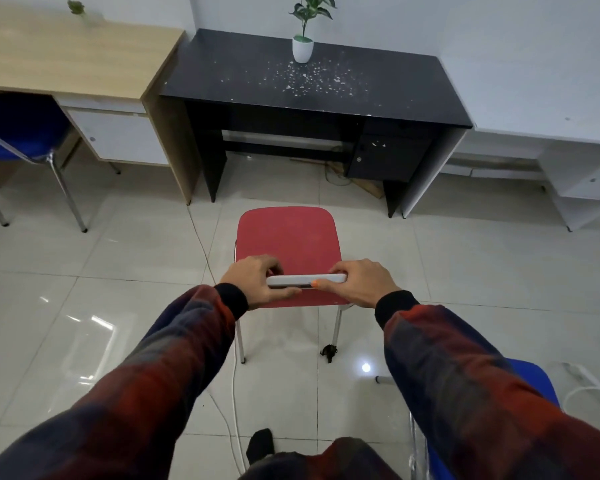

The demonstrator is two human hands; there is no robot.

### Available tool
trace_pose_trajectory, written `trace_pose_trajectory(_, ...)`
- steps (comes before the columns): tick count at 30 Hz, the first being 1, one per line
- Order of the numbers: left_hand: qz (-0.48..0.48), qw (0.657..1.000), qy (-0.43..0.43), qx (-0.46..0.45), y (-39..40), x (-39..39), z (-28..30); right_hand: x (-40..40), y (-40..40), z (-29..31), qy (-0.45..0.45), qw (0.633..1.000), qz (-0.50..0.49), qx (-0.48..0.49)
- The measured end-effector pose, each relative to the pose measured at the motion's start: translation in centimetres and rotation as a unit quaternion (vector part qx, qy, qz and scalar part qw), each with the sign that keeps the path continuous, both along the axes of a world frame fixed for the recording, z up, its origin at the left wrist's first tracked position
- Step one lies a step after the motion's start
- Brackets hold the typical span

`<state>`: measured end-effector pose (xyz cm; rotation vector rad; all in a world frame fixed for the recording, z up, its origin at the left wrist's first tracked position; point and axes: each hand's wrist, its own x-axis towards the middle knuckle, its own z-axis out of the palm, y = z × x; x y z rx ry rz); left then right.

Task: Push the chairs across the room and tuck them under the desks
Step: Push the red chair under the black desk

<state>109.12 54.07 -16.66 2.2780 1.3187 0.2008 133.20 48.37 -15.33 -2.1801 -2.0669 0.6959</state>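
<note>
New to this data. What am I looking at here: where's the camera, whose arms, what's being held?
One picture, from a camera worn on a person's head, looking forward and down. No robot: the arms are the wearer's own. The left hand and right hand each have a grip on the white top rail of the red chair, which stands on the tiled floor facing the black desk. A potted plant stands on that desk. A blue chair is already under the wooden desk to the left.

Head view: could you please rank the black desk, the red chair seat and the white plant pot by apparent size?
1. Black desk, clearly largest, though farther away.
2. Red chair seat, nearer the camera, so it looks relatively bigger.
3. White plant pot, smallest by far.
</note>
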Motion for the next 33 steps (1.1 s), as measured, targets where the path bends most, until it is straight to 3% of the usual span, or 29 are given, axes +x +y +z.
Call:
trace_pose_trajectory(4,-0.021,0.998,0.043,-0.050,1.2,-0.1,-0.3,0.1,0.5,0.2,0.026,1.000,-0.005,-0.015)
trace_pose_trajectory(9,-0.012,0.995,0.080,-0.062,1.4,1.5,-0.7,1.5,1.4,-0.2,0.007,0.999,0.004,0.045)
trace_pose_trajectory(22,0.088,0.995,0.049,-0.021,4.6,13.0,0.1,13.1,9.6,0.2,0.011,0.999,0.039,0.037)
trace_pose_trajectory(33,0.209,0.970,0.125,0.006,12.2,8.4,0.3,7.4,15.2,-0.9,-0.016,0.997,0.033,0.070)
